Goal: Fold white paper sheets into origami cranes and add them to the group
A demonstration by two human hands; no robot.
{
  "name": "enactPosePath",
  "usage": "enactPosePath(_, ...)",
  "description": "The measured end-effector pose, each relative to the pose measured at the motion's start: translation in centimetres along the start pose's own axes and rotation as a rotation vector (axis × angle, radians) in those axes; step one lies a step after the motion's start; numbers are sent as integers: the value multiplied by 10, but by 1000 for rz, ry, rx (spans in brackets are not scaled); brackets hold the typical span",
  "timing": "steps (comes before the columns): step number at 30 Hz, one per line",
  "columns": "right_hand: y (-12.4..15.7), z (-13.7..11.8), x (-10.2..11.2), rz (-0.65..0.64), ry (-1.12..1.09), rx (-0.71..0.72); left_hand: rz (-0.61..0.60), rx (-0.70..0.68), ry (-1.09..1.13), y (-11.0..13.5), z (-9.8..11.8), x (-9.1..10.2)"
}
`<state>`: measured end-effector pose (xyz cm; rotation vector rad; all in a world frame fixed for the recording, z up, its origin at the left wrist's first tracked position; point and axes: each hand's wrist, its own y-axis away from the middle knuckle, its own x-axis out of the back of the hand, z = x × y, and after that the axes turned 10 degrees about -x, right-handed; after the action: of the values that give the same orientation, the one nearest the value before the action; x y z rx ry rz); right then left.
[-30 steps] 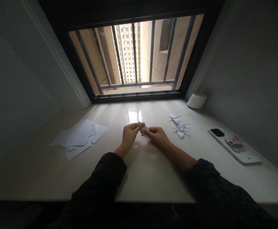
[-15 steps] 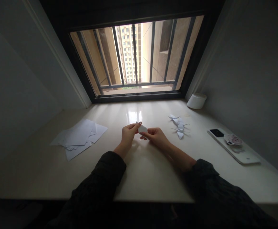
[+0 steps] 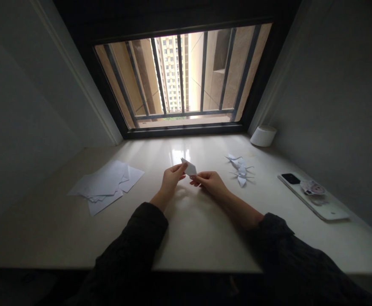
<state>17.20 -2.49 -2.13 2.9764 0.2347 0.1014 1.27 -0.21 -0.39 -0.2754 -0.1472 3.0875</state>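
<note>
Between my hands, above the pale countertop (image 3: 186, 238), is a small folded piece of white paper (image 3: 189, 167) with a pointed upper left end. My left hand (image 3: 171, 180) pinches its left side between thumb and fingers. At its lower right corner, my right hand (image 3: 209, 182) grips it with thumb and fingertips. Parts of the paper's edges are hidden behind the fingers. To the right of my right hand lie several folded paper cranes (image 3: 241, 171), close together in a row.
A loose stack of white paper sheets (image 3: 106, 180) lies on the left. On the right is a white phone (image 3: 329, 208) with a round cartoon grip (image 3: 312, 188). A white cylindrical object (image 3: 263, 136) stands by the wall. Behind the countertop is a barred window (image 3: 182, 80).
My right thumb and fingers have shifted from the face of the folded paper to its lower right corner. More of the paper shows now, and its pointed end is slightly higher.
</note>
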Motion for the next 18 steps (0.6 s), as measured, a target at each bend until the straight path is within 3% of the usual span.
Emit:
enactPosePath(3,-1,1,1,9,-17,-3,-52,29,-11,3,0,-2)
enactPosePath(10,3,-4,-2,11,26,7,43,-8,-28,5,3,-6)
enactPosePath(18,3,-4,-3,17,44,66,66,-55,-28,2,1,-4)
